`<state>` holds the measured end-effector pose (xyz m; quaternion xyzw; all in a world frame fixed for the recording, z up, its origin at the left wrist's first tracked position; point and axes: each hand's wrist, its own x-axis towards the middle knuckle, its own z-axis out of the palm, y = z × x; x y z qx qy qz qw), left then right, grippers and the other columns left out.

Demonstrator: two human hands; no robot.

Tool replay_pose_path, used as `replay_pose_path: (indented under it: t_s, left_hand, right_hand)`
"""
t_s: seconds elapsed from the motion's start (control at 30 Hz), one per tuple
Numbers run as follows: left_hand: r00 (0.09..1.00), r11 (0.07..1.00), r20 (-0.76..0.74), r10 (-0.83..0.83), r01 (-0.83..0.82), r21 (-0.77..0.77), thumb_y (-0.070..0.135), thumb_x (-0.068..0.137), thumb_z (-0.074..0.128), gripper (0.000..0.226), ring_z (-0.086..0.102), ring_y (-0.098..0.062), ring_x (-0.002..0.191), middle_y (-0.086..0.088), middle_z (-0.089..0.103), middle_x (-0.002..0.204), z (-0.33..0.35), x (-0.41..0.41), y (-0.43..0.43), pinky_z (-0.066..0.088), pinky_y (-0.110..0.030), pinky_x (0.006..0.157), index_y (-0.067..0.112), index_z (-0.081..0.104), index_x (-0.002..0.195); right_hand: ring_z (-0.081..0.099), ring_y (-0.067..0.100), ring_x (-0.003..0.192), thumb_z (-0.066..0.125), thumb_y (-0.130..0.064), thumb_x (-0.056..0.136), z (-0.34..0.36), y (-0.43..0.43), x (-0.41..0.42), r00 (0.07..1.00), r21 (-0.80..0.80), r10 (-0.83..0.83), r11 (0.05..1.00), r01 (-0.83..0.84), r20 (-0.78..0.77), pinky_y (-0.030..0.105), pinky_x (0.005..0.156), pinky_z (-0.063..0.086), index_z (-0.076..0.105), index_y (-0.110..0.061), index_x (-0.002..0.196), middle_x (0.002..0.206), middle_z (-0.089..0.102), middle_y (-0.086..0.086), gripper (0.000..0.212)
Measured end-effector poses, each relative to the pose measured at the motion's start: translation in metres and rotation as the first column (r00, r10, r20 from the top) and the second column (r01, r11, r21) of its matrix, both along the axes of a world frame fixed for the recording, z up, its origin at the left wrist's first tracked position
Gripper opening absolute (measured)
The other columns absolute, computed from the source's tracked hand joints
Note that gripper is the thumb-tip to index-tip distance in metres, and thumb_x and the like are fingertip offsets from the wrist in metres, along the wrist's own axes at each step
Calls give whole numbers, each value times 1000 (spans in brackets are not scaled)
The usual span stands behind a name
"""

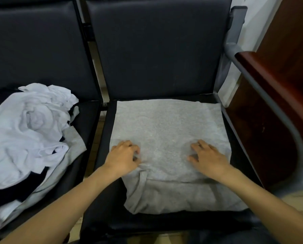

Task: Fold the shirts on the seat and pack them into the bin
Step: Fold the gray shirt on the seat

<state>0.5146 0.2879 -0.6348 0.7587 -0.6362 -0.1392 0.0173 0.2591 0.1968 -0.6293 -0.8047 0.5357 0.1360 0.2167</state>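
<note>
Grey shirt (166, 124) lies half-folded on the right-hand seat (112, 199), its near edge doubled over. Left hand (123, 156) curls in, fingers bunching the fabric; right hand (208, 158) lies spread on the cloth, holding nothing. On the neighbouring seat, a crumpled pile (27, 131) (white, grey, some dark).

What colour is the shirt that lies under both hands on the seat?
The shirt is light heathered grey, without print; the head view shows it.
</note>
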Motion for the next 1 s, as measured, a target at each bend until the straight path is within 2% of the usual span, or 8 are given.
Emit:
replay_pose_path:
  t_s: [0.13,0.27,0.43,0.6,0.73,0.83,0.9,1.0]
  left_hand:
    - [999,986,-30,30,-25,164,20,87,58,52,43,-21,125,2,34,141,4,31,7,40,-34,98,22,42,136]
    - [993,993,-113,37,-24,114,5,90,55,65,25,-25,141,-9,19,155,-2,46,-6,25,-32,113,13,27,148]
    - [981,968,-191,43,-88,-233,12,94,54,46,43,-25,128,-9,42,143,9,19,3,33,-30,105,14,46,139]
    - [920,931,-151,362,-364,15,57,79,64,80,36,-29,126,-11,33,136,14,-28,44,38,-41,102,9,33,135]
    - [858,884,-245,451,-467,-9,37,89,61,43,50,-32,109,-13,52,115,3,-42,71,44,-39,86,6,53,117]
    - [650,697,-609,454,-685,-212,19,91,60,14,56,-24,83,-4,54,84,16,-46,85,37,-28,64,7,54,94]
    - [466,580,-781,415,-797,-168,19,92,60,16,52,-19,79,1,51,79,27,-50,98,36,-26,63,7,48,94]
    - [427,631,-769,476,-775,-40,16,88,65,28,51,-20,86,2,49,85,25,-57,126,38,-28,76,8,42,102]
  right_hand:
    - [-1,26,147,24,-54,99,-2,-11,-5,998,66,-30,997,33,-46,53,116,16,5,-36,151,160,-6,-5,58]
    - [-8,23,147,27,-56,97,-8,-40,16,999,31,29,999,-28,-18,61,114,8,0,-36,151,160,-11,-7,63]
    - [27,26,139,46,-36,98,6,-31,24,936,-157,-62,980,124,347,48,111,26,32,-18,146,151,32,8,54]
    - [40,25,127,56,-52,88,17,14,-12,995,-99,42,995,-33,91,38,100,37,47,-22,133,135,46,3,56]
    - [41,26,123,53,-28,93,14,45,-29,999,-188,46,981,-45,1,41,100,38,47,-21,133,129,49,6,41]
    - [52,30,103,59,-16,89,16,57,-42,977,-429,43,902,52,208,40,88,41,64,-14,109,104,59,7,20]
    - [56,31,96,68,-15,83,21,63,-52,939,-547,125,834,76,320,44,88,40,68,-13,95,95,60,6,13]
    - [43,20,121,64,-29,87,22,80,-70,957,-429,270,880,-202,103,46,109,22,64,-23,109,115,54,-4,23]
